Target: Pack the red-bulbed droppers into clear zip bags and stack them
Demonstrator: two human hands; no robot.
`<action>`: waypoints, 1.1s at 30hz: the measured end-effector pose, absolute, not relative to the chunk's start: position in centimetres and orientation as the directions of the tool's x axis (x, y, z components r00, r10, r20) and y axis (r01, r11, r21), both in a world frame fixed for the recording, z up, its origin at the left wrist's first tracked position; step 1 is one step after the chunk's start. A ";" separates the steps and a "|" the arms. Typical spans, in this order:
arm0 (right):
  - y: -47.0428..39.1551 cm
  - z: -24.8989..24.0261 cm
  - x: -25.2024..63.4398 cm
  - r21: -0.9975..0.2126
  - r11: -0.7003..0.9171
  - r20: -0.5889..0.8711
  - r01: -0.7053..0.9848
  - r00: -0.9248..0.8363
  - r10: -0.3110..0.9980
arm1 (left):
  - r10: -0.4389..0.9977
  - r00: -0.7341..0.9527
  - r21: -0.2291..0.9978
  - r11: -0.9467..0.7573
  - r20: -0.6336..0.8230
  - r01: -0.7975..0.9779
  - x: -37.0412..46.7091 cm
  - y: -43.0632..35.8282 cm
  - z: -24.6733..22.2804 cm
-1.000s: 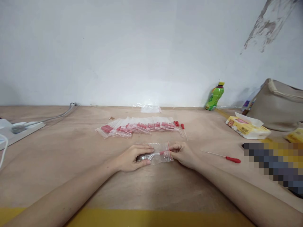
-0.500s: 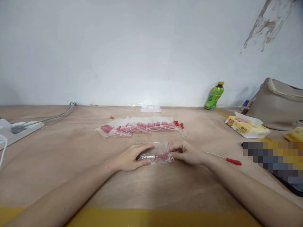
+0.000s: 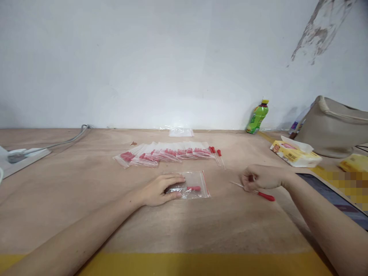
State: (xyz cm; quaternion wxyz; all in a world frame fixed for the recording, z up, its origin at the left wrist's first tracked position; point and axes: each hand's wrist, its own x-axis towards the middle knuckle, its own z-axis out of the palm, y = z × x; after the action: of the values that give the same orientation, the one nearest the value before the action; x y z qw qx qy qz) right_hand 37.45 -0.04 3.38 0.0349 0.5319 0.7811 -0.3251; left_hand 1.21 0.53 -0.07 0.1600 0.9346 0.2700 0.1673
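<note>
Left hand [image 3: 159, 190] lies flat-ish on the left end of a clear zip bag [image 3: 192, 179], thumb and fingers spread, holding it to the desk [image 3: 120, 222]. One dropper [image 3: 193, 188] inside, red bulb toward the red-striped edge. Right hand [image 3: 262, 178] is at a loose dropper [image 3: 266, 196], right of the bag: fingers curled over the glass tube, bulb poking out to the right. Hand's blurred, can't tell if they're pinching it. Beyond: overlapping row of filled bags [image 3: 168, 152], three droppers [image 3: 219, 153] at its right end. Tissue box [image 3: 296, 155] and tablet [image 3: 327, 191] off to the right, green bottle [image 3: 257, 119] by the wall.
</note>
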 end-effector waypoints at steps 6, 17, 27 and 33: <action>-1.0 3.6 32.8 -0.639 0.339 -0.164 0.690 -0.553 0.816 | 0.586 0.783 0.388 -0.785 0.210 0.483 1.1 0.6 -0.3; -0.2 0.5 29.4 -0.531 0.629 0.213 0.568 -0.629 0.747 | 0.593 0.778 0.383 -0.781 0.206 0.493 1.2 0.7 -0.5; 0.1 -1.6 27.6 -0.679 0.578 0.395 0.453 -0.439 0.807 | 0.553 0.824 0.354 -0.800 0.123 0.484 1.0 0.5 0.8; 0.6 -2.2 27.0 -0.669 0.541 0.374 0.510 -0.398 0.838 | 0.550 0.822 0.354 -0.806 0.148 0.475 1.1 0.7 0.4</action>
State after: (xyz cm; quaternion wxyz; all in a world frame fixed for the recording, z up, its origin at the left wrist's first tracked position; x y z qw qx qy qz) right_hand 27.05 0.61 -2.24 -0.3538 0.4195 0.8033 -0.2317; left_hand 1.07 0.75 0.35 0.1527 0.9422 0.2718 0.1225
